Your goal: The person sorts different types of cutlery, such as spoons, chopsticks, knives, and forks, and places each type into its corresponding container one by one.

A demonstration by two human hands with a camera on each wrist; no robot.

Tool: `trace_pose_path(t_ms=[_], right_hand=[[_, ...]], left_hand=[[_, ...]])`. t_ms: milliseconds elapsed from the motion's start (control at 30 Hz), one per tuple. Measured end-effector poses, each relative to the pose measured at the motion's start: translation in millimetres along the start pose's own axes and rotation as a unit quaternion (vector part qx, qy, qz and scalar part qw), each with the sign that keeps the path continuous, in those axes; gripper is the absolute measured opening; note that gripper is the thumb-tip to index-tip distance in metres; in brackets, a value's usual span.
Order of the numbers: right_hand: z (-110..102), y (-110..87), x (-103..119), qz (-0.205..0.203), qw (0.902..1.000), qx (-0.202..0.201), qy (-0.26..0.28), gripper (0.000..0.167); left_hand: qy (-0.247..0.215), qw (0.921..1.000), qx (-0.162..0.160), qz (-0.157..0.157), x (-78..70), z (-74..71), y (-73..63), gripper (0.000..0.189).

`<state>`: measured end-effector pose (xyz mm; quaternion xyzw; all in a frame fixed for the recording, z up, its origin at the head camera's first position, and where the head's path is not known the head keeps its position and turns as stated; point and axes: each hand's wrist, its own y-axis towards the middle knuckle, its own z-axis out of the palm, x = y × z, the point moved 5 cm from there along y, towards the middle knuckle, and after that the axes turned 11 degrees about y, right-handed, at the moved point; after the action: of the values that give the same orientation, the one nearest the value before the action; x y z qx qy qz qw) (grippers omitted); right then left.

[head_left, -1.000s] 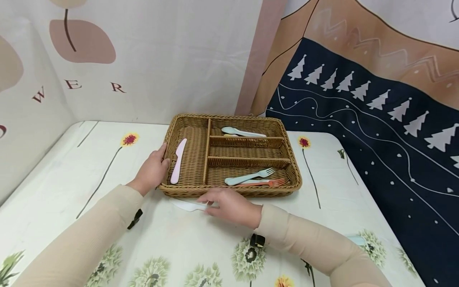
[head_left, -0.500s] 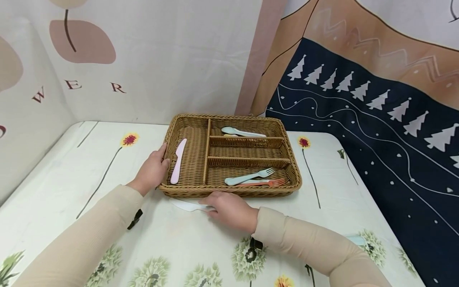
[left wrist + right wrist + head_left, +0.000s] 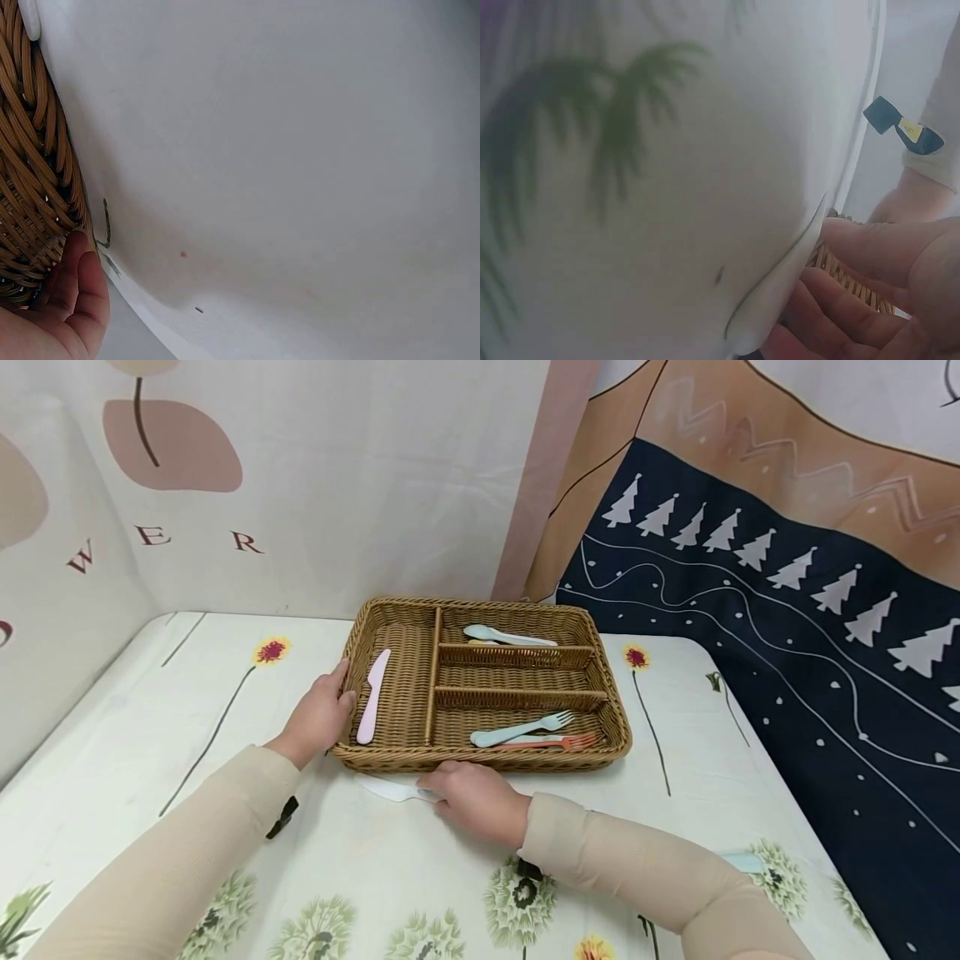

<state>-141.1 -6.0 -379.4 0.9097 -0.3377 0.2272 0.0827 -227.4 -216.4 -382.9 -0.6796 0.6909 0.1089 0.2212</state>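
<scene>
A brown wicker cutlery tray (image 3: 480, 760) with several compartments stands at the back of the table. My left hand (image 3: 317, 714) grips its left side; the left wrist view shows fingers (image 3: 91, 289) against the weave. A lilac plastic knife (image 3: 372, 697) lies in the long left compartment. In front of the tray, a white plastic knife (image 3: 387, 788) lies along the tablecloth, its blade pointing left. My right hand (image 3: 480, 800) pinches its handle end, which the fingers hide. In the right wrist view, the thumb (image 3: 855, 244) and fingers close around the white knife (image 3: 769, 300).
A pale blue spoon (image 3: 487, 633) rests in the tray's back compartment. Blue (image 3: 517, 729) and orange forks (image 3: 577, 741) lie in the front one. A light blue piece (image 3: 742, 862) shows beyond my right forearm. Printed cloth walls (image 3: 337, 485) rise behind the table.
My right hand has lowered slightly and its fingers have closed on the white knife's handle. The left hand and the tray have stayed in place.
</scene>
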Motion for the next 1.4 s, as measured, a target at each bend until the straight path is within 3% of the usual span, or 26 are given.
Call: trace_pose_path(t_ms=[300,600,767,1133,1400], right_hand=[[4.0,1.8,1.7,-0.020,0.9994,-0.014,-0.024,0.020],[2.9,4.1,3.8,0.012,0.9990,0.020,-0.038,0.025],[2.7,3.9,1.5,0.036,0.9985,0.039,0.008,0.032],[2.1,4.3,-5.5,0.059,0.9939,0.035,0.086,0.030],[-11.1,-1.0,-4.8,0.052,0.9866,0.026,0.153,0.029]], left_hand=[[0.010,0.9999,-0.001,0.004,0.2,-0.1,2.2,0.059],[0.004,1.0000,-0.001,0.005,0.8,1.1,2.4,0.059],[0.006,1.0000,-0.001,0.006,0.5,1.2,2.0,0.059],[0.003,1.0000,0.002,0.002,0.3,0.9,1.3,0.060],[0.005,1.0000,-0.002,0.002,1.9,0.8,1.7,0.060]])
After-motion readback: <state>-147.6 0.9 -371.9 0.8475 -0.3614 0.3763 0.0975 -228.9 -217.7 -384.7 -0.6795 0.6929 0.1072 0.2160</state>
